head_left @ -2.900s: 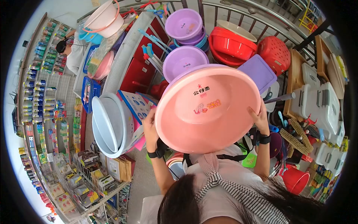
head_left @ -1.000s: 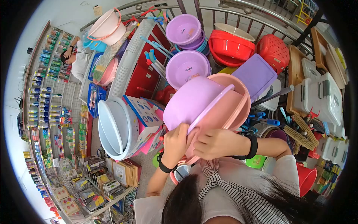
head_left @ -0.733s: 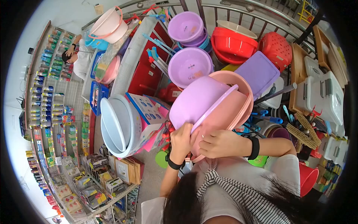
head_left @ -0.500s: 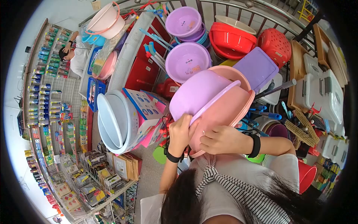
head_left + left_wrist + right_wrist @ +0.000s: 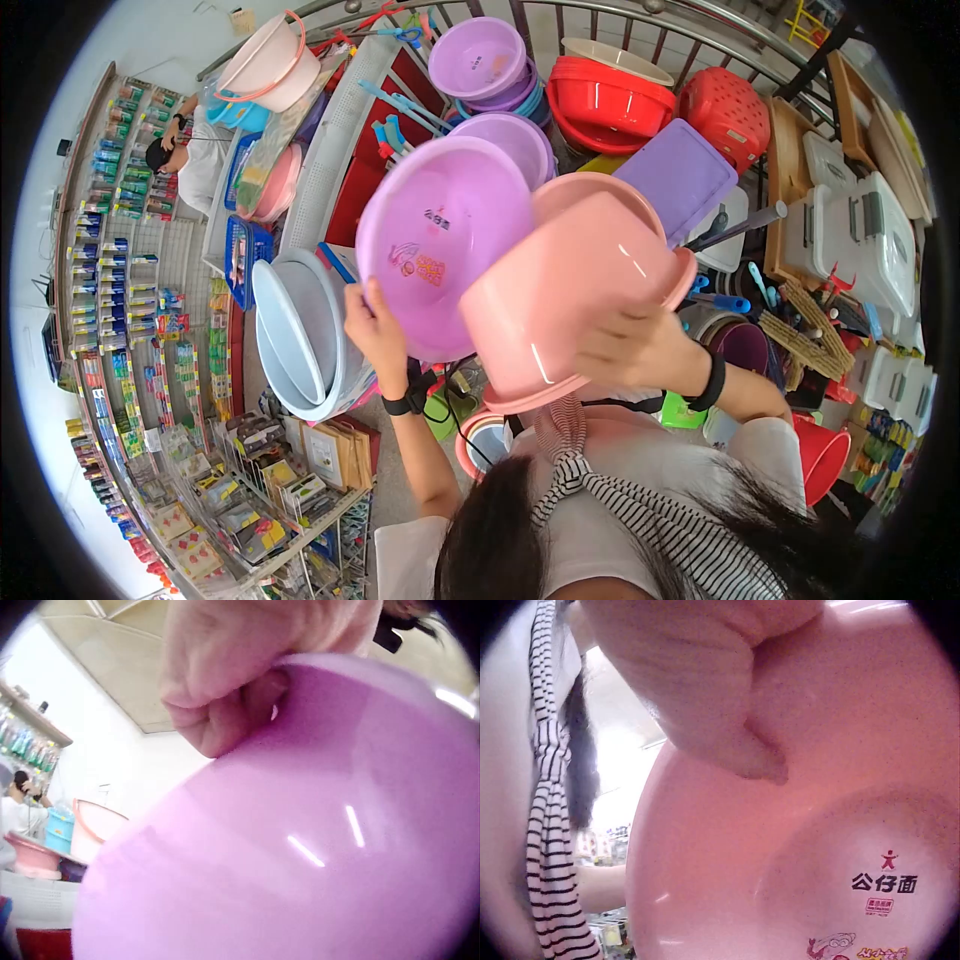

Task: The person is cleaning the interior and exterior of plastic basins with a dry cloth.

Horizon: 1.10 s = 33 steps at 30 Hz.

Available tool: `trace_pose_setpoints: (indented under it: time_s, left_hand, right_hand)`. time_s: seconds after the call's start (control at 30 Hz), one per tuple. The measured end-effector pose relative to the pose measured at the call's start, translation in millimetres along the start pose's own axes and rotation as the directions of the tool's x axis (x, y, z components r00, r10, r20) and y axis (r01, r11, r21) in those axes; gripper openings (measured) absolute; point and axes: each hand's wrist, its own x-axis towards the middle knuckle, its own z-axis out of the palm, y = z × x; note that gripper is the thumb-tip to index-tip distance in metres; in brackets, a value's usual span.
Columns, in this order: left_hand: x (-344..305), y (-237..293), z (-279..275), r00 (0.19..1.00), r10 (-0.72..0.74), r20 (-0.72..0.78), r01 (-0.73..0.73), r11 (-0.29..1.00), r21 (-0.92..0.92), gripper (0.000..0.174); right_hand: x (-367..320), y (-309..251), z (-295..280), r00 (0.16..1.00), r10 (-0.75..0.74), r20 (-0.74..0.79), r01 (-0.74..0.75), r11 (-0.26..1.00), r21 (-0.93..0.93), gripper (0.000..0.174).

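Left hand (image 5: 378, 335) grips round purple plastic basin (image 5: 440, 235) at rim; right hand (image 5: 640, 348) grips round pink plastic basin (image 5: 565, 290), 3 o'clock of purple.

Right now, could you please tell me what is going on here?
A person holds one basin in each hand. The left hand grips the purple basin by its rim, with the inside turned towards the head camera. The right hand grips the pink basin by its rim, outside showing. Red basins sit stacked behind them.

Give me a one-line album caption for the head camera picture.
One basin per hand: the left hand grips a purple basin by its rim, the right hand a pink basin.
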Motion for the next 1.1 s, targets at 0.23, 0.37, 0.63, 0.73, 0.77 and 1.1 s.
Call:
trace_pose_setpoints:
  time_s: [0.23, 0.37, 0.63, 0.73, 0.77, 1.1]
  left_hand:
    - [-11.0, -60.7, 3.0, 0.877, -0.432, -0.209, 0.286, 0.82, -0.495, 0.028]
    - [-14.1, -78.1, 42.9, 0.784, -0.588, -0.2, 0.327, 0.665, -0.672, 0.031]
    - [19.0, -146.4, 160.2, 0.763, -0.644, -0.051, 0.402, 0.534, -0.744, 0.039]
    - [32.9, -162.5, 199.8, 0.785, -0.618, 0.034, 0.45, 0.533, -0.716, 0.046]
    - [38.9, -166.9, 212.3, 0.788, -0.615, 0.038, 0.449, 0.531, -0.718, 0.046]
    - [67.5, -181.8, 288.8, 0.657, -0.683, 0.32, 0.582, 0.189, -0.791, 0.054]
  right_hand:
    - [-34.0, 22.1, -46.2, 0.774, 0.548, -0.317, -0.57, 0.821, 0.028, 0.028]
    - [-50.9, 23.8, -50.5, 0.254, 0.812, -0.526, -0.817, 0.471, 0.332, 0.019]
    - [-34.9, 33.6, -46.1, -0.106, 0.77, -0.629, -0.596, 0.458, 0.66, 0.022]
    - [-25.6, 33.8, -48.6, -0.139, 0.712, -0.689, -0.574, 0.509, 0.642, 0.021]
    - [-20.2, 34.7, -50.4, -0.17, 0.684, -0.709, -0.547, 0.533, 0.645, 0.019]
    - [-41.2, 30.7, -51.4, -0.202, 0.672, -0.712, -0.705, 0.405, 0.582, 0.023]
